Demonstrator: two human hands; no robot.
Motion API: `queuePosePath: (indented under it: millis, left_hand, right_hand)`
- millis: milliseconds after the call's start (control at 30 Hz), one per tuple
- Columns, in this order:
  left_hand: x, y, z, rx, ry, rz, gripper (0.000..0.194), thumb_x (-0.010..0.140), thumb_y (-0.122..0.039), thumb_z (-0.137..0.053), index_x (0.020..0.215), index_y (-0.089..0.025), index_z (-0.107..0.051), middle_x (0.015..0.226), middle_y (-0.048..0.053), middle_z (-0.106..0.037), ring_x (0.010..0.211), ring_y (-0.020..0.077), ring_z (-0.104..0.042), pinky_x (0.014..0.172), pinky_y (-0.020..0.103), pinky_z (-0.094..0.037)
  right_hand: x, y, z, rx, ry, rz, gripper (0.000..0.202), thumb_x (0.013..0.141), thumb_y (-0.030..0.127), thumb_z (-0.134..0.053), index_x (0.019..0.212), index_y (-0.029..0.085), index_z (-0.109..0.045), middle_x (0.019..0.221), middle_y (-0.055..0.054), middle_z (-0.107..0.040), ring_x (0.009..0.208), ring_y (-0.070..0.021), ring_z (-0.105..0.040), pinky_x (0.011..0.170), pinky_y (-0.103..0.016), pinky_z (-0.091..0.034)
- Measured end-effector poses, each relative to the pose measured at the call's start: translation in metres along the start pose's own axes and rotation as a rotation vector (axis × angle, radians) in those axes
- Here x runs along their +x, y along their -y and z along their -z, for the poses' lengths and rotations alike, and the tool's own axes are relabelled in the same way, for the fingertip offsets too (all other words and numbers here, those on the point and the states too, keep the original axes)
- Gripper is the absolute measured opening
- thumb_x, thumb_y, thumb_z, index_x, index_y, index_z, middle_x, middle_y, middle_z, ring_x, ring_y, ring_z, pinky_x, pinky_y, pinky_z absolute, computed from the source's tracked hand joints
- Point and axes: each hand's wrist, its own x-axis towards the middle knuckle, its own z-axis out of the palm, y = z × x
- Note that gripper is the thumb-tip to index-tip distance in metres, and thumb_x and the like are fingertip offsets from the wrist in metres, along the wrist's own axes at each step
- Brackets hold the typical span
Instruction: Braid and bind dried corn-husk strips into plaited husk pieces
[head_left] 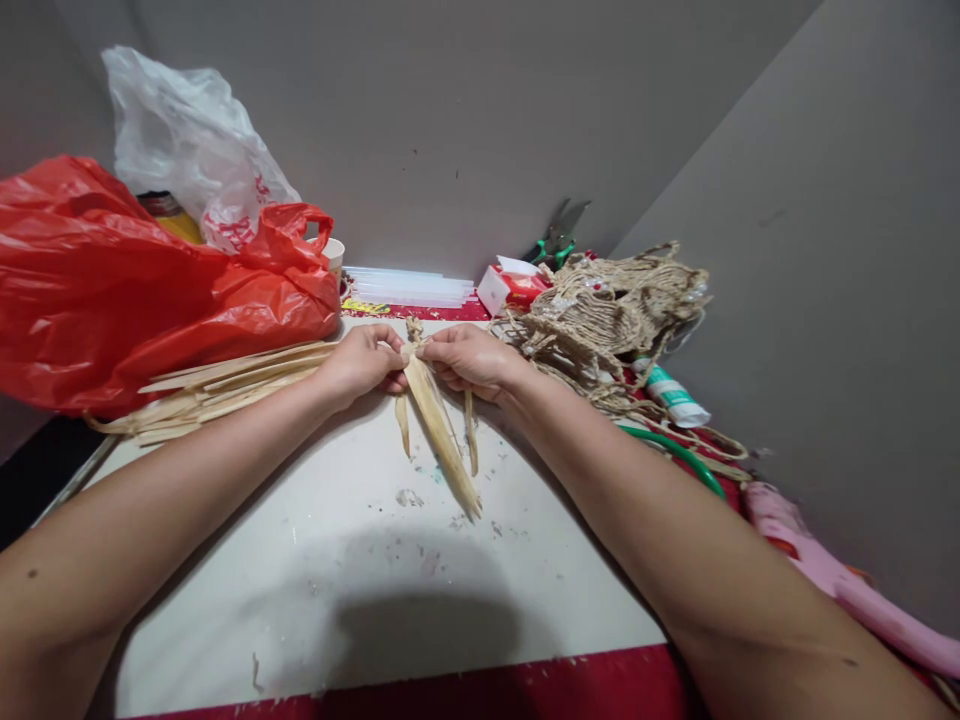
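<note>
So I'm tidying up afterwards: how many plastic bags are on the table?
2. A red plastic bag lies at the left edge, over a pile of dried strips; a white plastic bag stands behind it against the wall. Others may be hidden behind them.

Left hand (pixel 360 362): pinches the top of the dried leaf strips (pixel 439 425) at the board's far edge.
Right hand (pixel 472 358): grips the same bundle, touching the left.
Board (pixel 337 560): white, stained.
Far left corner: red bag (pixel 112 280), loose strips (pixel 225 385).
Far right corner: twine heap (pixel 607 310).
</note>
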Motion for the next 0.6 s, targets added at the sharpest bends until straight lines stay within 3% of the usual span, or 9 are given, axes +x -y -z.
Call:
queuePosePath:
  millis: [167,267,400,500,600]
  left_hand:
    - [-0.008,0.007,-0.004,0.461,-0.176,-0.533,0.007,0.071,-0.011,-0.052,0.068,-0.016,-0.05,0.061,-0.003,-0.051,0.059,0.0087,-0.049,0.062,0.023,-0.042]
    - [-0.01,0.003,-0.004,0.47,-0.251,-0.694,0.007,0.069,-0.01,-0.051,0.068,-0.017,-0.051,0.063,-0.003,-0.053,0.062,0.0095,-0.048,0.063,0.023,-0.041]
    - [-0.01,-0.021,0.0,0.15,-0.283,-0.655,0.011,0.067,-0.01,-0.054,0.069,-0.017,-0.047,0.061,-0.003,-0.05,0.057,0.0086,-0.05,0.058,0.023,-0.042]
    - [-0.023,-0.057,0.014,-0.015,-0.283,-0.479,0.012,0.068,-0.007,-0.052,0.069,-0.016,-0.044,0.055,-0.005,-0.042,0.052,0.006,-0.046,0.058,0.023,-0.042]
    - [-0.048,-0.098,0.04,-0.024,-0.316,-0.389,0.009,0.073,-0.005,-0.043,0.07,-0.013,-0.046,0.053,-0.006,-0.034,0.059,0.0049,-0.049,0.067,0.028,-0.04]
  right_hand:
    - [0.002,-0.002,-0.003,-0.103,-0.058,0.058,0.031,0.075,0.008,-0.052,0.048,0.017,-0.04,0.032,0.009,-0.03,0.027,-0.0022,-0.021,0.03,-0.018,-0.015]
    - [0.003,-0.004,-0.001,-0.17,-0.124,0.044,0.03,0.073,0.008,-0.052,0.048,0.017,-0.04,0.031,0.009,-0.03,0.027,-0.0025,-0.021,0.03,-0.019,-0.014]
    - [0.005,-0.005,0.004,-0.153,-0.121,0.021,0.03,0.074,0.008,-0.051,0.048,0.017,-0.039,0.031,0.009,-0.029,0.027,-0.0024,-0.02,0.03,-0.019,-0.012]
    - [0.007,-0.007,0.008,-0.134,-0.105,-0.007,0.028,0.076,0.008,-0.051,0.05,0.016,-0.044,0.031,0.009,-0.029,0.027,-0.0026,-0.02,0.03,-0.019,-0.013]
    - [0.009,-0.008,0.01,-0.134,-0.111,-0.001,0.029,0.075,0.008,-0.054,0.049,0.016,-0.043,0.032,0.008,-0.031,0.027,-0.0025,-0.021,0.031,-0.019,-0.014]
